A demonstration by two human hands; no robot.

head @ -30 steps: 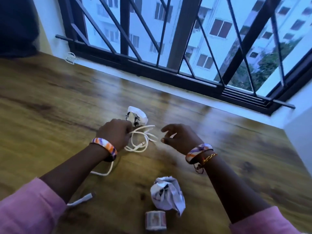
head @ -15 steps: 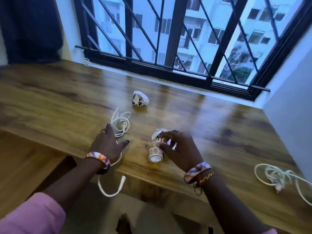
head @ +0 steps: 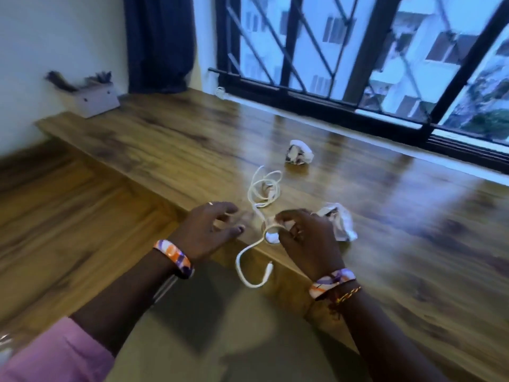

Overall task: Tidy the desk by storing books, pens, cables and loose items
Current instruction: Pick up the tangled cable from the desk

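Glossy wood-grain desk (head: 385,216). Right hand (head: 305,238) pinches a small roll of tape (head: 271,238) at the desk edge; left hand (head: 206,230) hovers with fingers spread, holding nothing. One thin white cable (head: 261,194) loops between them, and two crumpled paper balls (head: 300,153) (head: 341,224) lie beyond.

We find the cable (head: 263,194) at the frame's centre on the desk (head: 399,216), one crumpled paper (head: 298,153) above it, another (head: 341,221) to its right, and a box (head: 96,102) at upper left.
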